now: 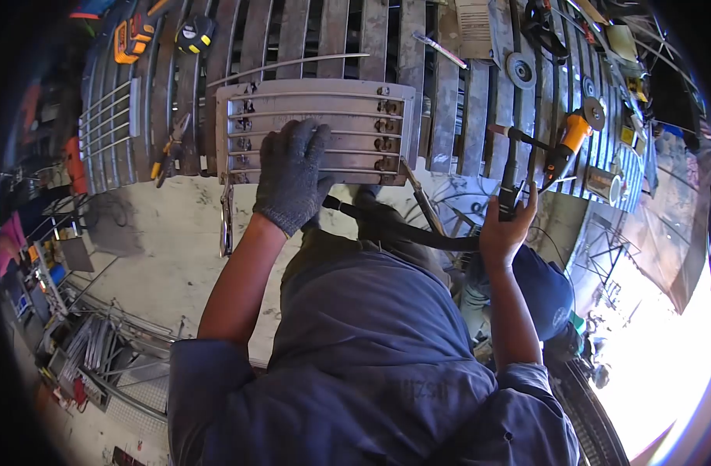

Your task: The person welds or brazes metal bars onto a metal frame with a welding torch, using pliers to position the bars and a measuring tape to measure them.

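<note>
A rectangular metal grille (371, 105) with thin horizontal bars and bolts lies on a slatted steel workbench (456, 116). My left hand (292, 175), in a grey knit glove, presses flat on the grille's near edge. My right hand (504, 227), bare, grips the black handle of a welding torch (509, 182), which points up toward the bench. The torch's black cable (394, 229) runs from the handle across my blue overalls toward the left hand.
An orange angle grinder (569, 140) lies right of the torch, with grinding discs (520, 70) behind it. Pliers (169, 149) and another wire grate (111, 124) sit left of the grille. Tape measures (194, 33) lie at the far left. Metal stock is piled on the floor (99, 349).
</note>
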`<control>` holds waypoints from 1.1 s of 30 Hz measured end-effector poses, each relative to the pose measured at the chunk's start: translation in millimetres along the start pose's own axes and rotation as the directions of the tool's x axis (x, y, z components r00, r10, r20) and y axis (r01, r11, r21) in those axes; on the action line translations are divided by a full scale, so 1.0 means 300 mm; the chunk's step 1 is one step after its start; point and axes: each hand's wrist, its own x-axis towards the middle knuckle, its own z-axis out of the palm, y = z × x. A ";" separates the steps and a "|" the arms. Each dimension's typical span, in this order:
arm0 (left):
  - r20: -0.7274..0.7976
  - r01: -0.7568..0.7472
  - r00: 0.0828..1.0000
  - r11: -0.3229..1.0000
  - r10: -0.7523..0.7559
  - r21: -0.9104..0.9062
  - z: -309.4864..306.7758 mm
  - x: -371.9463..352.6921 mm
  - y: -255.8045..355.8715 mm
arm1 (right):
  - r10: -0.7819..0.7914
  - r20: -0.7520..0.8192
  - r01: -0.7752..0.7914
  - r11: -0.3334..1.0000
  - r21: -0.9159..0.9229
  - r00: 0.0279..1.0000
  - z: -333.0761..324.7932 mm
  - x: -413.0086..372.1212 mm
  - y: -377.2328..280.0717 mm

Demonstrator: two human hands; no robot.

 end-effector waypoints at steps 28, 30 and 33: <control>-0.045 0.377 0.922 0.917 -0.385 -0.128 -0.223 -0.417 -0.168 | -0.044 0.324 0.012 0.995 0.098 0.945 0.187 0.144 -0.062; -0.010 0.475 0.877 0.870 -0.481 -0.133 -0.185 -0.460 -0.237 | 0.013 0.315 -0.037 0.997 0.072 0.949 0.242 0.154 -0.006; 0.127 0.640 0.769 0.752 -0.627 -0.160 -0.142 -0.498 -0.270 | 0.120 0.317 -0.170 0.976 0.136 0.941 0.277 0.157 -0.008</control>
